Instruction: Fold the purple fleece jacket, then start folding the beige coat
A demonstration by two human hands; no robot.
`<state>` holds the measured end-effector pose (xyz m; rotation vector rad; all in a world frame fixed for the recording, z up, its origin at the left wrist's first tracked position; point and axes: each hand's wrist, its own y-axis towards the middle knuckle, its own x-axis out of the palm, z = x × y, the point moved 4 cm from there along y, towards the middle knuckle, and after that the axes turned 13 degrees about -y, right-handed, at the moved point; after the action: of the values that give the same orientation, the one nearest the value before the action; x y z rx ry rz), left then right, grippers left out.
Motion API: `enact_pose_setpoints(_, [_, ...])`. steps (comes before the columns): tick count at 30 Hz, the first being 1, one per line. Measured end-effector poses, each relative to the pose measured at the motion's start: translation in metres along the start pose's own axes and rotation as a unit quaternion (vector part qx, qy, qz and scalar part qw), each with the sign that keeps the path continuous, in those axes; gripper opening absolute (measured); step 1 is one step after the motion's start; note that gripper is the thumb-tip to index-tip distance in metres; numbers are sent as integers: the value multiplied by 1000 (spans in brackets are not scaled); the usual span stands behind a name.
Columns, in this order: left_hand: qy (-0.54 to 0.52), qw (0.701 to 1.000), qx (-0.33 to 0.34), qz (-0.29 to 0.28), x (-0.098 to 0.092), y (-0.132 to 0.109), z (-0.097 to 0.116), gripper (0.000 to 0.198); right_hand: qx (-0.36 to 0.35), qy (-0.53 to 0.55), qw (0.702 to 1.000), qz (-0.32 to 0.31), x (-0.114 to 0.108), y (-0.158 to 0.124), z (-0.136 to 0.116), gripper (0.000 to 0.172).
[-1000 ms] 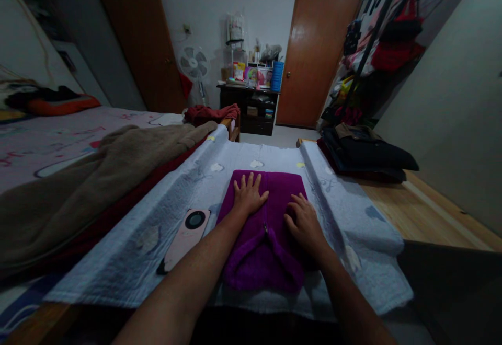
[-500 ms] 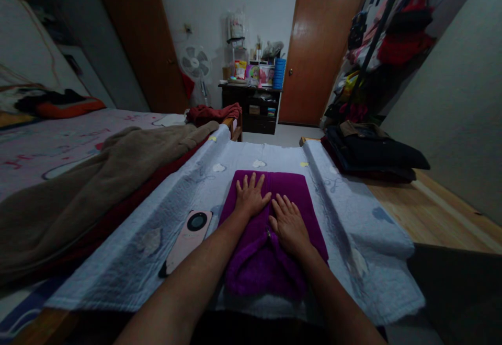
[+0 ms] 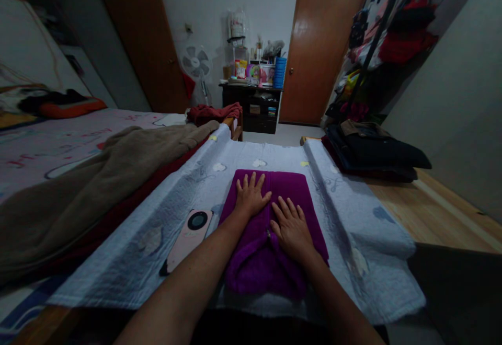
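Observation:
A purple zip-up jacket point(image 3: 288, 185), folded into a neat rectangle, lies in front of me with its collar towards me and its zip running down the middle. My left hand point(image 3: 251, 195) rests flat on its upper left part, fingers spread. On the right of the zip, my right hand point(image 3: 292, 227) lies palm down with its fingers stretched out. Both hands press on the cloth without gripping it. Beside my left forearm is a pink phone point(image 3: 188, 243), camera side up, partly covered by that arm.
Under the jacket spreads a light blue quilted cloth point(image 3: 152, 214). A brown garment point(image 3: 117, 172) lies along the left, by a pink bed point(image 3: 70, 130). Dark folded clothes point(image 3: 376, 149) are stacked on a wooden surface point(image 3: 423, 206) at right. A fan point(image 3: 196, 62) stands behind.
My right hand has shifted slightly right and its fingers have spread a little more. The left hand stays in place on the jacket.

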<state>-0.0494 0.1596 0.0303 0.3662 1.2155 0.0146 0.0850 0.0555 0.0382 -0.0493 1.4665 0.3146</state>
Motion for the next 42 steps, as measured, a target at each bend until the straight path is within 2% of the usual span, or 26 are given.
enact_pose_setpoints(23, [-12, 1000, -1, 2, -2, -1, 1, 72, 41, -7, 999, -23, 1, -24, 11, 59])
enact_pose_setpoints(42, [-7, 1000, -3, -2, -4, -1, 1, 72, 33, -13, 999, 16, 6, -54, 26, 61])
